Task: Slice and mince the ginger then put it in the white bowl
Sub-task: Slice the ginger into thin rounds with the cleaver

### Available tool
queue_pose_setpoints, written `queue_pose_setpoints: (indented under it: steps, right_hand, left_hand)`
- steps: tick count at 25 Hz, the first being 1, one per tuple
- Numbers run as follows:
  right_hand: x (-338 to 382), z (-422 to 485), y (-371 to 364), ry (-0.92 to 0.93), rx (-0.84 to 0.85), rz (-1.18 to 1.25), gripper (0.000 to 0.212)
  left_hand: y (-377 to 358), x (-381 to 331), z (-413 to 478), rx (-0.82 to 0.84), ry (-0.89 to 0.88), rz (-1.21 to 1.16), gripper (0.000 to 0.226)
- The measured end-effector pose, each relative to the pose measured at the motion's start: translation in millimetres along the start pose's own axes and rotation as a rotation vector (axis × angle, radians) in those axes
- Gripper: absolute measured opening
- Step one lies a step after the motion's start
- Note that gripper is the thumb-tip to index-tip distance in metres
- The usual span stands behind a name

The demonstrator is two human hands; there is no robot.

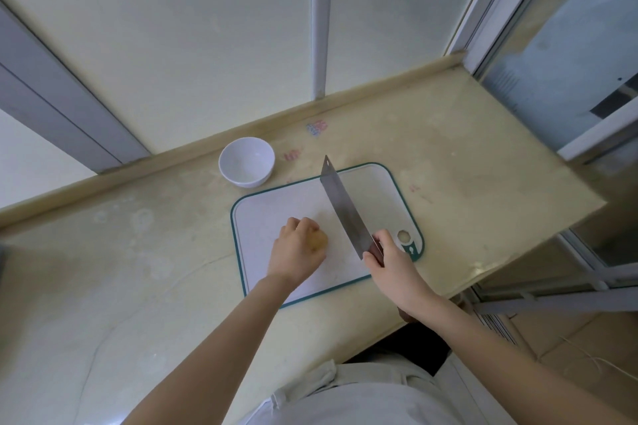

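White garment (362, 397), nearest the lens, with two bare forearms extended from it over the counter.

Left hand (295, 248): fingers curled over the ginger (320, 241), which is pressed onto the white, teal-edged cutting board (272, 207). Only a tan, rounded end is exposed, to the right of the knuckles. The long axis cannot be told, as the rest is covered.

Right hand (390, 262): closed round the dark handle of a cleaver (345, 210). The blade is set apart from the ginger, on its right, and runs diagonally from near right to far left. Its tip is carried past the board's far edge.

White bowl (262, 176): stood upright just beyond the board's far left corner.

Beige stone countertop (138, 286), mottled, backed by frosted window panels (193, 55) in grey frames.
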State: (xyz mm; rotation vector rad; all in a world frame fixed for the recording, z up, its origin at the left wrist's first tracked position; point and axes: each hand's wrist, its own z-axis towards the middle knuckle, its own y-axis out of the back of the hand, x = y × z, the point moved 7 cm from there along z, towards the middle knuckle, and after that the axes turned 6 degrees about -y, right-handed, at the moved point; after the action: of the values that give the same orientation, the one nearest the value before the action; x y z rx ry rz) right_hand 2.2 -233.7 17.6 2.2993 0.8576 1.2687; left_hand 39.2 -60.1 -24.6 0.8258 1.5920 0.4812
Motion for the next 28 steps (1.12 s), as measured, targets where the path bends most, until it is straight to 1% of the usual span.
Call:
queue_pose_setpoints:
  steps: [3,8,14,19,24,28]
  right_hand:
    - [0,-5,-4,-0.021,-0.001,0.012,0.012]
    - [8,-12,-3,0.047,-0.012,-0.068,0.016]
    - [14,-15,-7,0.082,0.022,-0.178,0.016]
    - [20,-15,-11,0.101,0.088,-0.242,0.014]
    - [27,-14,-9,0.096,0.123,-0.287,0.015]
    - [29,-10,-8,0.078,0.139,-0.325,0.017]
  left_hand:
    - [-1,5,-2,-0.06,0.062,-0.088,0.035]
    - [-1,8,-1,-0.064,0.092,-0.128,0.03]
    - [2,4,2,-0.047,0.068,-0.06,0.029]
    - [4,0,3,-0.042,0.049,-0.028,0.029]
    - [6,-4,4,-0.042,0.041,-0.023,0.029]
    - [6,-6,8,-0.006,0.024,0.008,0.031]
